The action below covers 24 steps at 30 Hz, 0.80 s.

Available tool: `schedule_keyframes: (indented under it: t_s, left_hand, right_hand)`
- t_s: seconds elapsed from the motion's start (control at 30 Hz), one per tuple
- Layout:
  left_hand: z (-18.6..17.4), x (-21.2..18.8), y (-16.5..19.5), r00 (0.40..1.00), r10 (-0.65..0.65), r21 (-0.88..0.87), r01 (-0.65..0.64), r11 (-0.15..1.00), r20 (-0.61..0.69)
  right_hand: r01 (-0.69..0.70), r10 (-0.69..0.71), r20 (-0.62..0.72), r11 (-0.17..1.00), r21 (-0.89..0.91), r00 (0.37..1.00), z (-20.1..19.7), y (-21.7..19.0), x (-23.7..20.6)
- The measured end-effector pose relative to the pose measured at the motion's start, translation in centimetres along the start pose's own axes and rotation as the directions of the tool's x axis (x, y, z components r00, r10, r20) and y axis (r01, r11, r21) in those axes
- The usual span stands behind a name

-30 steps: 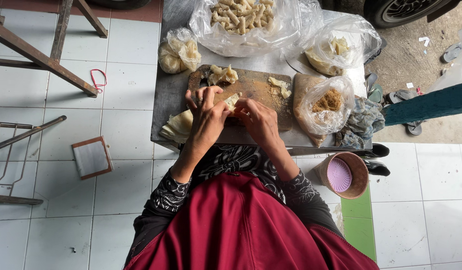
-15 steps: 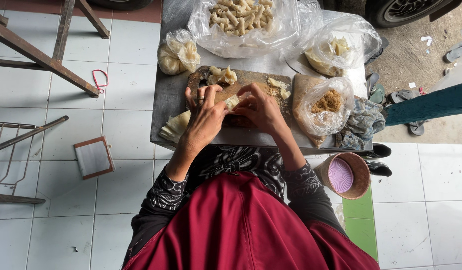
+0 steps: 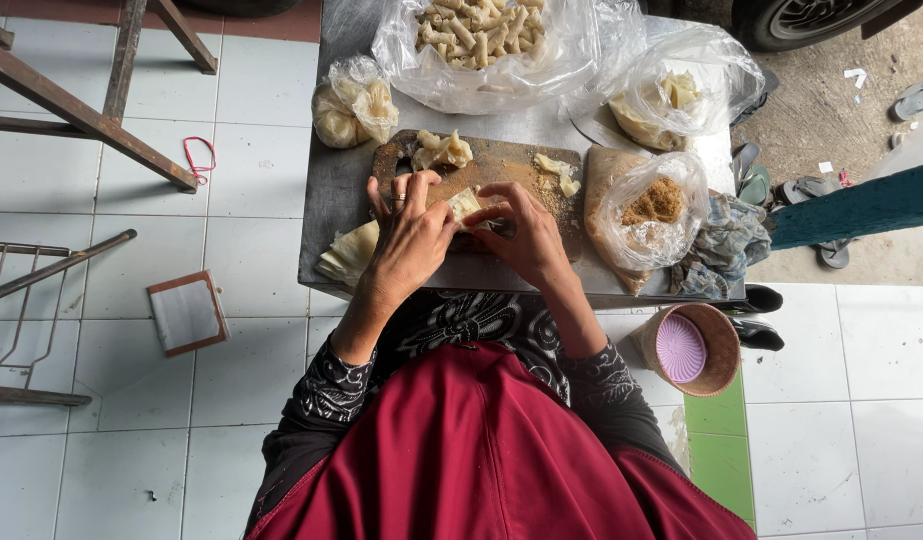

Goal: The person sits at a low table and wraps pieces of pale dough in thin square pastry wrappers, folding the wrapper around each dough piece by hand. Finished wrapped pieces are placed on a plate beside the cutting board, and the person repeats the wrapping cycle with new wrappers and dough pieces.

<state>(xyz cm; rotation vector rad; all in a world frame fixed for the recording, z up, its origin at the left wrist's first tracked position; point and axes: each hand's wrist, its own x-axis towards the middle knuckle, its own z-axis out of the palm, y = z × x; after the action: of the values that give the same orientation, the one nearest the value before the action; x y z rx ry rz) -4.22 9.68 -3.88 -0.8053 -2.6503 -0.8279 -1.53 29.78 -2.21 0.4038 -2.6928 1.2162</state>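
Standing right behind them here; nearest is the red lap and patterned sleeves, then both hands on the wooden cutting board (image 3: 501, 165) at twelve o'clock. The left hand (image 3: 411, 235) has fingers spread and curled down over a pale wrapper piece (image 3: 464, 203), ring showing; the right hand (image 3: 521, 235) pinches in close at the same piece from three o'clock, fingers narrow. Looks to me like the rolling or folding step, filling already tucked in, though I can't tell what's inside; next move probably needs a snug, even tuck so the thin skin doesn't tear. Stack of flat wrappers (image 3: 349, 252) sits at nine o'clock off the left hand; bag of brown filling (image 3: 656, 205) at three o'clock; a woven basket with a purple lid (image 3: 686, 350) down at four o'clock; farther out at twelve, a big clear bag of finished rolls (image 3: 476, 30).
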Motion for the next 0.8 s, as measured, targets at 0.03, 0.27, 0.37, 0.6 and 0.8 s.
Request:
schedule_keyframes:
  t_s: [0.03, 0.27, 0.37, 0.6, 0.8]
  left_hand:
    - [-0.1, -0.1, 0.1, 1.000, -0.009, -0.016, 0.009, 1.000, 0.013]
    - [-0.5, -0.5, 0.4, 1.000, -0.010, -0.055, 0.011, 0.998, 0.004]
    - [0.0, -0.5, 0.3, 1.000, 0.009, -0.016, -0.009, 1.000, -0.026]
    - [1.2, 0.0, 0.1, 0.999, -0.006, 0.041, 0.007, 0.999, -0.036]
    - [1.5, 0.3, -0.1, 0.998, -0.037, 0.024, 0.038, 0.999, -0.054]
  right_hand:
    - [0.012, -0.012, -0.014, 1.000, -0.003, 1.000, 0.1, -0.1, -0.1]
    - [-0.065, 0.065, -0.002, 0.995, 0.081, 0.998, 0.1, 0.0, -0.5]
    - [-0.014, 0.015, -0.014, 0.999, 0.042, 1.000, 0.1, 0.3, -0.5]
    - [0.154, -0.164, -0.053, 0.975, -0.158, 0.985, 0.4, 1.2, 0.1]
    - [0.188, -0.196, -0.038, 0.969, -0.160, 0.980, 0.2, 1.0, 0.4]
